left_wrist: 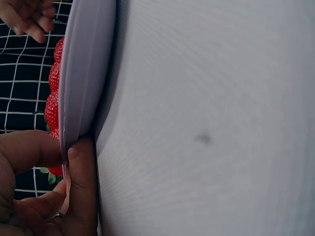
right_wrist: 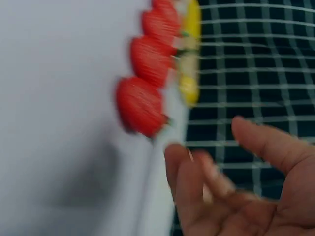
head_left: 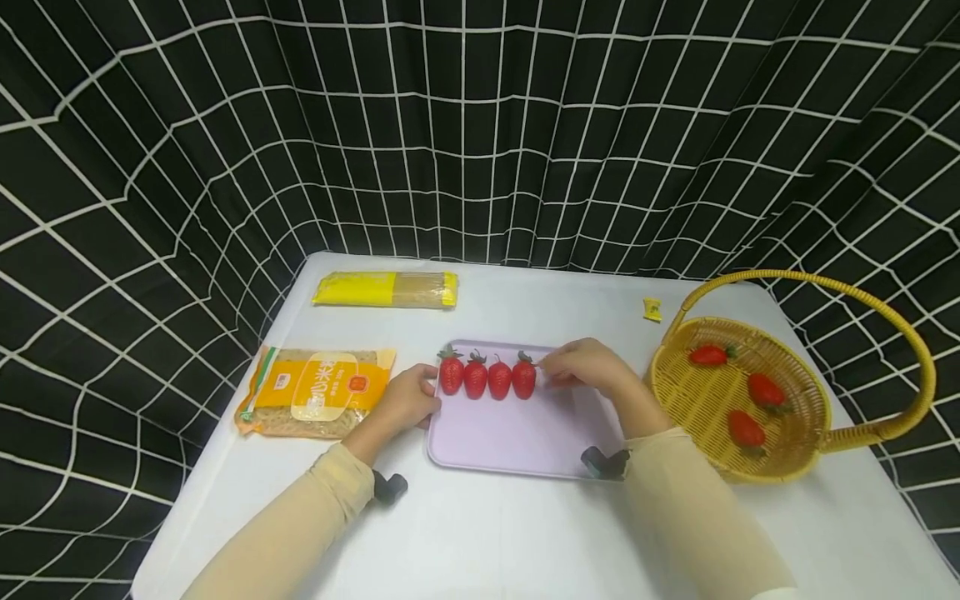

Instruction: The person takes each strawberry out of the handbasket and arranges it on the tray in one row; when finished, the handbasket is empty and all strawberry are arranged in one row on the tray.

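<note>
A lilac rectangular tray (head_left: 495, 437) lies on the white table. My left hand (head_left: 411, 398) grips its left rim, thumb on top and fingers beneath, as the left wrist view shows. Several red strawberries with green tops stand side by side in a row along the tray's far left part; the rightmost strawberry (head_left: 523, 378) is nearest my right hand (head_left: 587, 367). That hand hovers over the tray's far right part, just right of the row. In the right wrist view its thumb and fingers are apart with nothing between them, beside the end strawberry (right_wrist: 141, 105).
At the right stands a yellow wicker basket (head_left: 667, 400) with a tall handle and three strawberries inside. An orange-labelled food bag (head_left: 322, 392) lies left of the tray. Behind are a yellow noodle packet (head_left: 386, 289) and a small yellow wrapped piece (head_left: 652, 309). A dark gridded curtain surrounds the table.
</note>
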Tool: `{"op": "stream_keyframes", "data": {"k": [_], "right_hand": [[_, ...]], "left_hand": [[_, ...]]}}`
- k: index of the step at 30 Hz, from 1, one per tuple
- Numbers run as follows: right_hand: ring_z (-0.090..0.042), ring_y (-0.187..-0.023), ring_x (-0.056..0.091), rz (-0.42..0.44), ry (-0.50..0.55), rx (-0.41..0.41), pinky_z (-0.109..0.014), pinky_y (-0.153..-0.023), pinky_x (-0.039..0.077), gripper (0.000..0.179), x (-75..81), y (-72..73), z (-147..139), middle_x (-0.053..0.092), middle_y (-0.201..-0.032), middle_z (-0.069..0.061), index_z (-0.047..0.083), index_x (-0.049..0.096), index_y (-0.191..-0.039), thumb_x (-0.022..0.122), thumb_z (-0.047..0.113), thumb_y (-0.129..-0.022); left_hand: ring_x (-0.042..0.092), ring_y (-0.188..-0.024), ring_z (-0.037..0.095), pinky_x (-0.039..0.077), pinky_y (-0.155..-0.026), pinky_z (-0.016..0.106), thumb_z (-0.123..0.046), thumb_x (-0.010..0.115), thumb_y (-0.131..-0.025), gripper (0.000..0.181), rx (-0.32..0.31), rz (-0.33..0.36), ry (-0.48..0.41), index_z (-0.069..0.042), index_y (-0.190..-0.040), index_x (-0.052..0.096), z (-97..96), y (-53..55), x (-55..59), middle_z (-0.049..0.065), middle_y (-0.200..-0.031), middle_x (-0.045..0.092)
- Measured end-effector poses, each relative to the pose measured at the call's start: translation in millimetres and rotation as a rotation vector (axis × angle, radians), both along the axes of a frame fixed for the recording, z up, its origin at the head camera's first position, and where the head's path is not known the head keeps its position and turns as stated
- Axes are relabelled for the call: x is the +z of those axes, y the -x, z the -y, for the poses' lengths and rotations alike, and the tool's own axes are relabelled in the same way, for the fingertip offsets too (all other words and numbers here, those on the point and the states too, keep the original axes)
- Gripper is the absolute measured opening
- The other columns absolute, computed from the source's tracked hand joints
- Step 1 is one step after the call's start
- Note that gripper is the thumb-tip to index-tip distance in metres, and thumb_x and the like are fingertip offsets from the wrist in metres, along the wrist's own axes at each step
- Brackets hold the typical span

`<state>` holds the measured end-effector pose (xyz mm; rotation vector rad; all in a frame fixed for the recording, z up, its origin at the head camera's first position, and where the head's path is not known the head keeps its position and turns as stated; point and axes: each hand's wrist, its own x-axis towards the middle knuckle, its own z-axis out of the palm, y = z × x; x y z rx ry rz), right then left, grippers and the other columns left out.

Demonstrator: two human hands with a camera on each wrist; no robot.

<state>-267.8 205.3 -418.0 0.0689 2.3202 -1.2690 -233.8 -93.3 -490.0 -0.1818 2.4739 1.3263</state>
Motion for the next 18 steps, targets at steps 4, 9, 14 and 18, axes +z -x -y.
{"op": "stream_keyframes", "data": {"k": [4,9,14,18], "right_hand": [[-0.037,-0.113,0.061,0.005,0.29,0.101,-0.045,-0.098,0.049,0.047,26.0,-15.5,-52.0,0.06,-0.124,-0.027,-0.018,0.048,-0.131,0.058,0.015,-0.098],[-0.043,-0.12,0.054,-0.036,0.572,0.253,-0.046,-0.1,0.045,0.038,45.7,-31.7,-150.9,0.052,-0.133,-0.031,-0.019,0.036,-0.137,0.037,-0.001,-0.103],[-0.032,-0.122,0.055,0.066,0.645,0.139,-0.036,-0.099,0.048,0.036,55.8,-37.2,-224.1,0.06,-0.13,-0.02,0.002,0.052,-0.133,0.029,0.004,-0.106],[-0.025,-0.105,0.066,0.205,0.56,-0.138,-0.033,-0.091,0.054,0.028,50.5,-38.0,-250.1,0.069,-0.108,-0.014,0.01,0.066,-0.108,0.04,0.019,-0.106]], "left_hand": [[0.064,-0.071,0.023,0.059,-0.056,0.028,-0.003,0.068,-0.083,0.056,-0.004,-0.004,-0.028,-0.007,-0.137,0.052,1.8,-0.7,-0.6,0.013,-0.101,0.057],[0.063,-0.071,0.023,0.059,-0.056,0.028,-0.002,0.067,-0.083,0.057,-0.01,-0.01,-0.05,-0.006,-0.137,0.051,-0.5,-1.4,-1.8,0.014,-0.102,0.057],[0.063,-0.071,0.023,0.059,-0.057,0.028,-0.002,0.067,-0.083,0.057,-0.009,-0.015,-0.042,-0.006,-0.138,0.051,-1.8,-2.9,-0.8,0.013,-0.101,0.057],[0.063,-0.072,0.023,0.059,-0.058,0.028,-0.003,0.067,-0.083,0.057,-0.002,-0.015,-0.036,-0.007,-0.137,0.051,-1.2,-3.7,-1.7,0.013,-0.101,0.057]]}}
